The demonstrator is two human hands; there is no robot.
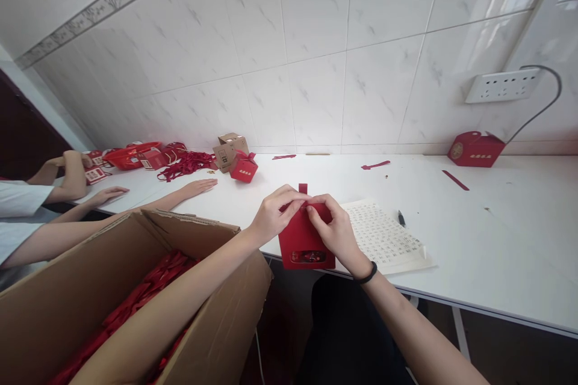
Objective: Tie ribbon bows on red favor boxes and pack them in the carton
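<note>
A red paper gift box [307, 237] with a small oval window near its bottom edge is at the table's front edge, in front of me. My left hand [279, 212] pinches its top from the left. From the right, my right hand [333, 227], with a black band on the wrist, pinches the same spot. The fingertips of both hands nearly meet there, and what exactly lies between them is mostly covered. A short red strip [303, 188] sticks up just beyond the fingers. A sheet of handwritten paper [383, 237] lies beside my right hand.
A large open cardboard box [203, 231] holding red ribbons [149, 283] stands at my left. Other people's hands [198, 187] rest farther left along the table. Small boxes [244, 167] and a ribbon pile [189, 163] sit by the wall. A red box [476, 149] stands far right.
</note>
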